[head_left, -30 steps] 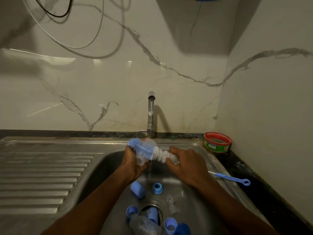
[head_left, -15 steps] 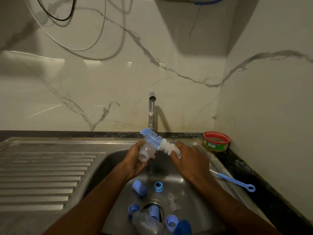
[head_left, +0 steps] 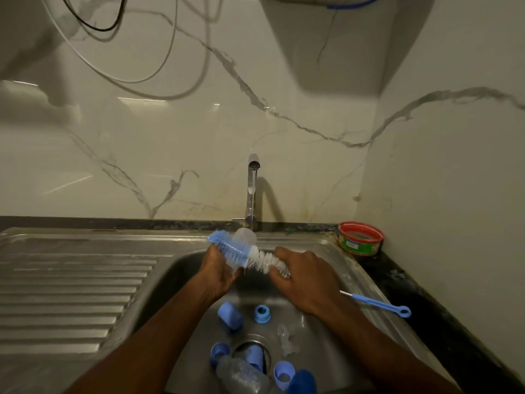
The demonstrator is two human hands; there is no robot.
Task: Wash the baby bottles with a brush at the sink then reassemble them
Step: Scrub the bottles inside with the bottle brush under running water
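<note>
My left hand [head_left: 217, 270] grips a clear baby bottle [head_left: 246, 237] over the sink bowl [head_left: 181, 282], under the tap [head_left: 252, 191]. My right hand [head_left: 305, 277] holds the handle end of a blue and white bottle brush [head_left: 244, 253], whose bristles lie across the bottle's outside. In the bowl below lie a second clear bottle [head_left: 241, 375], several blue caps and rings [head_left: 230, 314] [head_left: 262, 313] [head_left: 282, 371], and clear teats [head_left: 287, 339] near the drain.
A small blue teat brush [head_left: 377, 302] lies on the sink's right rim. A red-rimmed green tub [head_left: 360, 238] stands in the back right corner. The ribbed draining board [head_left: 71, 294] stretches left. Marble walls close in behind and at right.
Both hands with bottle and brush have risen slightly toward the tap. The brush has slid along the bottle's outside, its blue tip now further left.
</note>
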